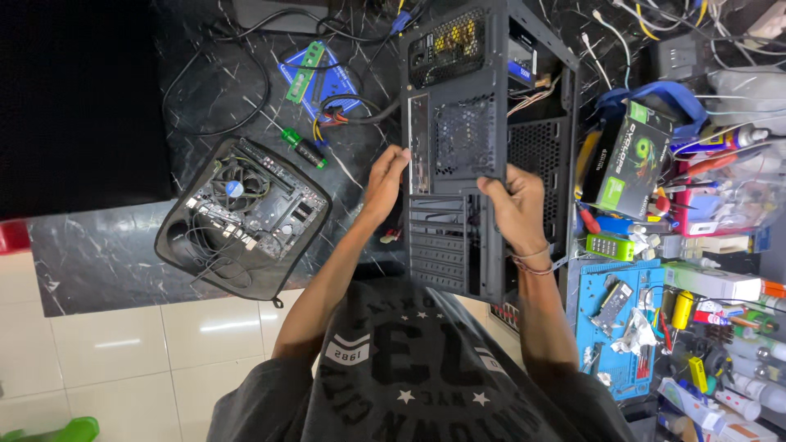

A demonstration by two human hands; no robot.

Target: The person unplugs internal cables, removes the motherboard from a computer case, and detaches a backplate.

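Observation:
A black computer case (483, 106) stands on the dark marble worktop, its perforated rear panel facing me. My left hand (385, 182) presses against the left side of the rear panel, by the port cutout. My right hand (517, 206) grips the case's right rear edge, fingers curled over the metal. Loose coloured wires hang inside the open side of the case.
A motherboard (250, 203) with a fan lies on a black pad at the left. A green-handled screwdriver (303, 147) and a memory stick (304, 72) lie behind it. At the right sit a graphics card box (629, 160), a blue work mat (618, 323) and several tools and bottles.

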